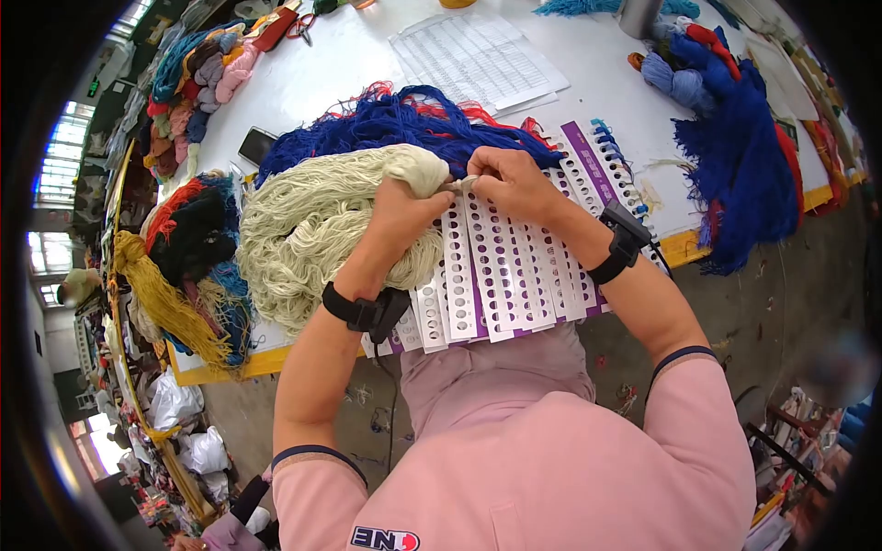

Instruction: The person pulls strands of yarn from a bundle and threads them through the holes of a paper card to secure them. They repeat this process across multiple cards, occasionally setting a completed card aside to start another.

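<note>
A large bundle of cream yarn (312, 216) lies on the white table, left of centre. My left hand (405, 209) is wrapped round the bunched end of this yarn. Close beside it, my right hand (516, 186) pinches a thin pale strand or tip of the same yarn. Under both hands are white punched card strips (501, 266) with rows of holes, fanned out over purple card (589, 161) at the table's near edge. Blue yarn (367, 129) mixed with red lies just behind the cream bundle. Black bands are on both wrists.
Printed sheets (482, 60), a dark phone (257, 145) and red-handled scissors (300, 29) lie farther back. Multicoloured skeins (197, 83) and yellow yarn (170, 298) are at the left. Blue yarn (749, 165) hangs over the right edge. A person is partly visible at the lower left.
</note>
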Motion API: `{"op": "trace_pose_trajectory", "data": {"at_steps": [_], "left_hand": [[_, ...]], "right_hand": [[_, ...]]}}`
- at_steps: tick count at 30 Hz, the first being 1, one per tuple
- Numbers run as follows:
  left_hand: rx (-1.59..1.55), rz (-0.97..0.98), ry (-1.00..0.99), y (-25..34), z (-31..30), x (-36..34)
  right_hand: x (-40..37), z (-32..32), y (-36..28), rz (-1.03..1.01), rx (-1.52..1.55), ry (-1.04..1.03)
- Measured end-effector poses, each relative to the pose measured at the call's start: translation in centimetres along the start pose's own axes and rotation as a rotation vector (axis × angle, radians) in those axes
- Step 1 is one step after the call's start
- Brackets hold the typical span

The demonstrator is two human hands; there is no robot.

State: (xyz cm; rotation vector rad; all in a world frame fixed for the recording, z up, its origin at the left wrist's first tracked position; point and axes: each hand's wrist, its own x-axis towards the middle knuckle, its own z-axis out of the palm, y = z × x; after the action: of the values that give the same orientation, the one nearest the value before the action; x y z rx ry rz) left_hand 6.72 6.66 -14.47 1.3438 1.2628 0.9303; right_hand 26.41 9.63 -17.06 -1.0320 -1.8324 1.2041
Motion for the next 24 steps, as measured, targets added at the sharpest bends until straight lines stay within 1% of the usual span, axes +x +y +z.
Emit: {"op": "trace_pose_trajectory", "data": {"at_steps": [3, 6, 7, 8, 10, 11, 12, 13, 14, 17, 18, 20, 22, 24], "left_hand": [[0.069, -0.076, 0.079, 0.5, 0.0, -0.9], [0.391, 0.057, -0.058, 0.1, -0.4, -0.3], [0.408, 0.044, -0.068, 0.1, -0.5, -0.1], [0.313, -0.047, -0.081, 0.2, -0.7, -0.1], [0.124, -0.229, -0.111, 2.3, -1.0, -0.2], [0.011, -0.298, -0.012, 3.7, -0.7, -0.7], [-0.056, -0.296, -0.049, 3.0, -1.5, -0.3], [-0.122, -0.294, -0.085, 1.8, -3.5, 0.4], [-0.188, -0.291, -0.12, 1.1, -5.3, 0.7], [-0.566, -0.474, 0.087, 2.7, -8.8, -0.1], [-0.708, -0.475, -0.024, 1.5, -11.8, 0.1], [-0.785, -0.493, 0.023, 2.6, -15.8, -0.2], [-0.873, -0.367, 0.166, 3.0, -20.7, 0.1], [-0.809, -0.152, 0.467, 3.7, -28.6, 1.8]], "right_hand": [[0.0, 0.0, 0.3, 0.001, 0.031, 0.011], [0.2, -0.1, 0.6, 0.025, 0.038, 0.006], [0.2, -0.1, 0.7, 0.039, 0.042, 0.006], [0.1, -0.1, 0.9, 0.04, -0.02, -0.002], [-0.1, -0.1, 0.0, 0.044, -0.142, -0.014], [-0.3, 0.0, -0.3, -0.004, -0.206, -0.022], [-0.4, 0.1, -0.6, -0.054, -0.269, -0.032], [-0.6, 0.3, -0.7, -0.104, -0.33, -0.042], [-0.6, 0.4, -0.7, -0.11, -0.33, -0.046], [-0.8, 0.2, -0.4, -0.114, -0.327, -0.052], [-0.8, 0.2, -0.4, -0.108, -0.317, -0.055], [-0.7, 0.3, -0.4, -0.106, -0.294, -0.063], [-0.6, 0.1, -0.2, -0.116, -0.282, -0.062], [-0.2, -0.2, 0.6, -0.036, -0.093, -0.084]]}}
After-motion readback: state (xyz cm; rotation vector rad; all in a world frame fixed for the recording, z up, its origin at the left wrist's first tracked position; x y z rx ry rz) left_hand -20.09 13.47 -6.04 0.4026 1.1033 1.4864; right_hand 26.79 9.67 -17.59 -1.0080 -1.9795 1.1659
